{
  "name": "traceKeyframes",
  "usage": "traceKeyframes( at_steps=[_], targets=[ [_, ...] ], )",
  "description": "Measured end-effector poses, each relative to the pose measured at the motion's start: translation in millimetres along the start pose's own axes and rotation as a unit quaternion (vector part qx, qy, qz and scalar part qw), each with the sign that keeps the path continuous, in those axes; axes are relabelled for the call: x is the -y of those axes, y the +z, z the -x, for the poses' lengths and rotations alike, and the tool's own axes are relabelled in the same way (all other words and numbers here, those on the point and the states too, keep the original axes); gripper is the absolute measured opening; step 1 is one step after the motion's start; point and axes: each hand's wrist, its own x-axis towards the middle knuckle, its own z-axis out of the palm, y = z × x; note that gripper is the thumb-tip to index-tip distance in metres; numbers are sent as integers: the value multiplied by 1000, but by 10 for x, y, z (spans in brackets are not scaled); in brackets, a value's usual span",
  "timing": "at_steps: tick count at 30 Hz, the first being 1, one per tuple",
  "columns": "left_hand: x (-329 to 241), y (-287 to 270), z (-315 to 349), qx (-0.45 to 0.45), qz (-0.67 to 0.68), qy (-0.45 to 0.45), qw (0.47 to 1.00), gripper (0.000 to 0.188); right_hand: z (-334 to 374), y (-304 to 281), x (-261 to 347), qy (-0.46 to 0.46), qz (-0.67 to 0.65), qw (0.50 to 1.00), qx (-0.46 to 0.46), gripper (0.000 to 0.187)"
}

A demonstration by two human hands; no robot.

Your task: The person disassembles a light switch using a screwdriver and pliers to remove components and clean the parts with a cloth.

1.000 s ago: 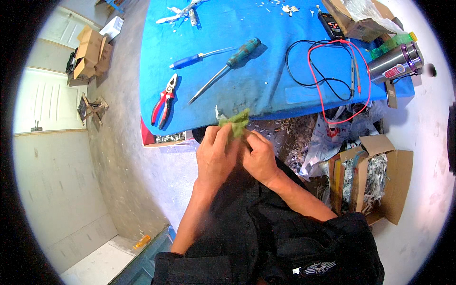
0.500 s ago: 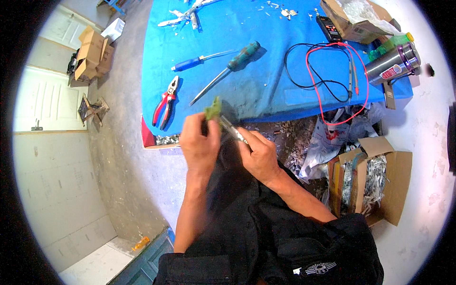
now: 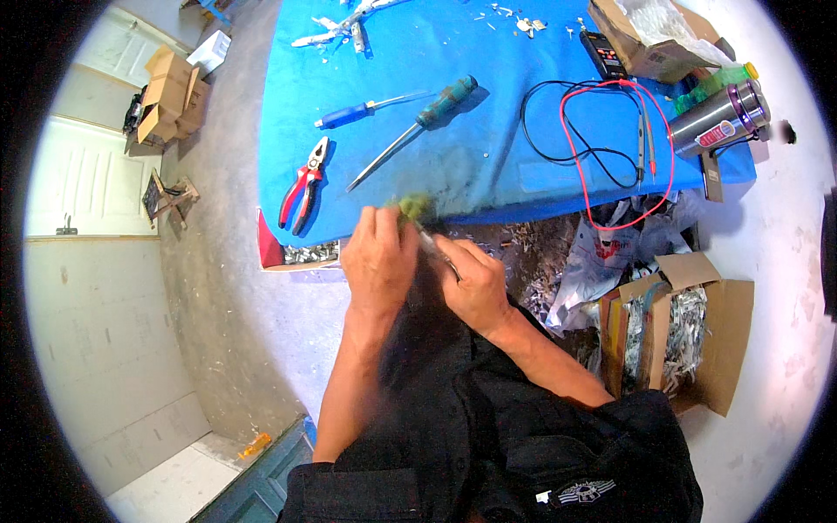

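Observation:
My left hand (image 3: 379,261) is closed around a crumpled yellow-green pad or cloth (image 3: 414,207), blurred by motion, at the near edge of the blue-covered table (image 3: 497,148). In my right hand (image 3: 477,283) is a slim, pale rod-like piece (image 3: 427,244); its far end meets the yellow-green pad, and its exact kind is unclear. Just beyond lies a large screwdriver (image 3: 445,105) with a dark green handle, its tip toward me. Left of it are a blue-handled screwdriver (image 3: 347,114) and red-and-black combination pliers (image 3: 302,187).
A multimeter (image 3: 603,54) with red and black leads and a metal flask (image 3: 715,122) occupy the table's right side. Pale scraps (image 3: 525,26) lie at the back. A cardboard box (image 3: 732,340) of silvery scraps and a white plastic bag (image 3: 571,292) stand below, right.
My left hand, with the yellow-green pad, has shifted slightly right along the rod-like piece, closer to my right hand. My right hand has stayed nearly in place.

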Motion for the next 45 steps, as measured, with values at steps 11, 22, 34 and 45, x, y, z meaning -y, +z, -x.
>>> traceKeyframes(
  at_steps=[11, 22, 34, 45],
  targets=[
    [121, -195, 205, -30, 261, -175, 949, 15, -11, -42, 22, 267, -232, 934, 52, 24],
    [-64, 116, 210, 4, 145, 38, 989, 27, 60, -13, -184, 474, -548, 686, 66, 21],
    [-31, -59, -54, -26, 155, -6, 988, 20, -51, -98, -23, 490, -623, 607, 59, 21],
    [-60, 103, 49, 2, 83, 52, 995, 22, 47, -53, -28, 470, -600, 645, 64, 18]
  ],
)
